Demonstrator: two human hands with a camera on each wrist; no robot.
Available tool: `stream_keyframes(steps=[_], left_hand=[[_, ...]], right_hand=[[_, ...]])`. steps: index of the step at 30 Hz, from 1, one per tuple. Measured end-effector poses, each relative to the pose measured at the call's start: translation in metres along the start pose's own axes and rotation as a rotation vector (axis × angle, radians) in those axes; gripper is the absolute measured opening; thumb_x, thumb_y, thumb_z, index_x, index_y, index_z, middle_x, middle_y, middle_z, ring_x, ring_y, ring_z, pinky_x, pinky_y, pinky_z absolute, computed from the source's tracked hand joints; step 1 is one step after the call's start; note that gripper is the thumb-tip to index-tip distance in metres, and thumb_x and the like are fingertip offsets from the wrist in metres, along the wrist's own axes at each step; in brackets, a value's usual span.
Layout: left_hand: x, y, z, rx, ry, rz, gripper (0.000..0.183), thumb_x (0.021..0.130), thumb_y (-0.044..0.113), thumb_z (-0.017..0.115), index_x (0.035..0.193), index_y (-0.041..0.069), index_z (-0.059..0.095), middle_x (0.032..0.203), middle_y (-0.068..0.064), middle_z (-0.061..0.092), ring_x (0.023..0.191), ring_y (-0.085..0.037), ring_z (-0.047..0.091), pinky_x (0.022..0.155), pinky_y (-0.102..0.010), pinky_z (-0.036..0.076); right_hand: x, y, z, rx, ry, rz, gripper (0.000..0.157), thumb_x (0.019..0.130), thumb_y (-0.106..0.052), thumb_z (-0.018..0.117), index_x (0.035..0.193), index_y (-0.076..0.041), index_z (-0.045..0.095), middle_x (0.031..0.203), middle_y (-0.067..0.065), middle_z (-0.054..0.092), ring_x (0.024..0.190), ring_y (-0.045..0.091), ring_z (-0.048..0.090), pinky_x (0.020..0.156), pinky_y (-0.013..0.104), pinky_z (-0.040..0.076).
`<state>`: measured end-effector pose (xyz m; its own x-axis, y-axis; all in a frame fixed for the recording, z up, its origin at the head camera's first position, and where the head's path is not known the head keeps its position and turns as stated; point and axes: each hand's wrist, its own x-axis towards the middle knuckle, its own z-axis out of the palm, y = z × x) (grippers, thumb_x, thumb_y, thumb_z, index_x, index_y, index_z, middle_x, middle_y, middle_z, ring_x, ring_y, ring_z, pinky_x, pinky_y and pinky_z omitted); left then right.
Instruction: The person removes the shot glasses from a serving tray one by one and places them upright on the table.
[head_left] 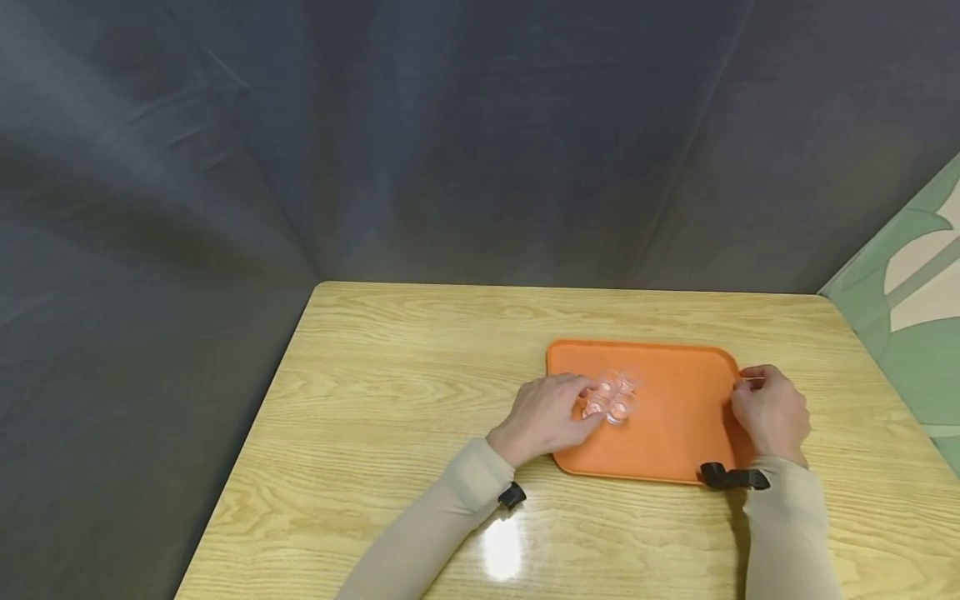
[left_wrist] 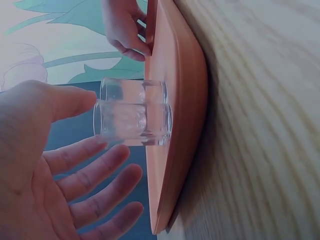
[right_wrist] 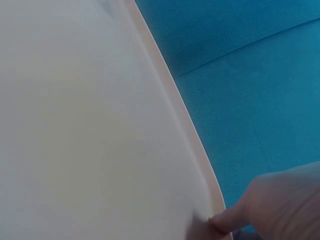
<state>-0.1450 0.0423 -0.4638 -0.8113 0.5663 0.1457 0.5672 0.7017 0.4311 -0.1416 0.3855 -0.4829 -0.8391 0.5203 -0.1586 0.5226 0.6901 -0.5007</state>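
An orange tray (head_left: 675, 417) lies on the wooden table. Several small clear glasses (head_left: 618, 407) stand upright, clustered near its left end. My left hand (head_left: 551, 412) is at that cluster, its thumb and index fingertip on either side of a near glass (left_wrist: 132, 122). The left fingers (left_wrist: 107, 182) are spread and relaxed; whether the fingertips touch the glass I cannot tell. With thumb and fingers, my right hand (head_left: 772, 412) pinches the tray's right rim, also seen in the right wrist view, where the fingers under the rim are mostly hidden.
The wood-grain table (head_left: 390, 375) extends left of the tray and in front of it. A dark curtain (head_left: 480, 150) hangs behind and to the left. At the far right is a green and white leaf-patterned cloth (head_left: 915, 317).
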Motion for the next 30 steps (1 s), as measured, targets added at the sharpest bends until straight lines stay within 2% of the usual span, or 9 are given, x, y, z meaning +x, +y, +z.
stream_keyframes(steps=[6,13,21,30], left_hand=[[0.002,0.001,0.003,0.027,0.016,0.000,0.036,0.102,0.047,0.063,0.129,0.025,0.073,0.119,0.010,0.077,0.101,-0.010,0.074,0.073,-0.025,0.054],[0.003,0.001,0.006,0.046,0.025,0.006,0.030,0.101,0.045,0.065,0.122,0.024,0.074,0.107,0.012,0.077,0.093,-0.009,0.073,0.066,-0.022,0.049],[0.003,0.000,0.004,-0.007,0.045,0.006,0.022,0.097,0.041,0.067,0.110,0.025,0.075,0.098,0.013,0.074,0.083,-0.004,0.066,0.064,-0.020,0.044],[-0.001,-0.011,-0.010,-0.066,0.056,-0.049,0.029,0.095,0.045,0.073,0.113,0.023,0.076,0.102,0.011,0.075,0.076,-0.002,0.062,0.063,-0.019,0.044]], right_hand=[[0.001,-0.002,0.001,0.002,0.002,-0.004,0.046,0.103,-0.022,0.049,0.142,0.001,0.058,0.137,0.030,0.063,0.107,0.051,0.060,0.067,0.042,0.038],[0.001,0.000,0.001,0.006,0.003,-0.007,0.046,0.102,-0.021,0.049,0.142,0.002,0.058,0.135,0.031,0.063,0.103,0.049,0.061,0.067,0.041,0.037],[-0.001,0.001,-0.001,0.020,-0.002,0.006,0.047,0.103,-0.020,0.048,0.143,0.002,0.056,0.137,0.032,0.062,0.104,0.049,0.059,0.068,0.040,0.036],[0.000,0.000,0.000,0.028,-0.008,0.019,0.047,0.104,-0.021,0.048,0.145,0.002,0.055,0.139,0.032,0.060,0.106,0.049,0.059,0.070,0.040,0.035]])
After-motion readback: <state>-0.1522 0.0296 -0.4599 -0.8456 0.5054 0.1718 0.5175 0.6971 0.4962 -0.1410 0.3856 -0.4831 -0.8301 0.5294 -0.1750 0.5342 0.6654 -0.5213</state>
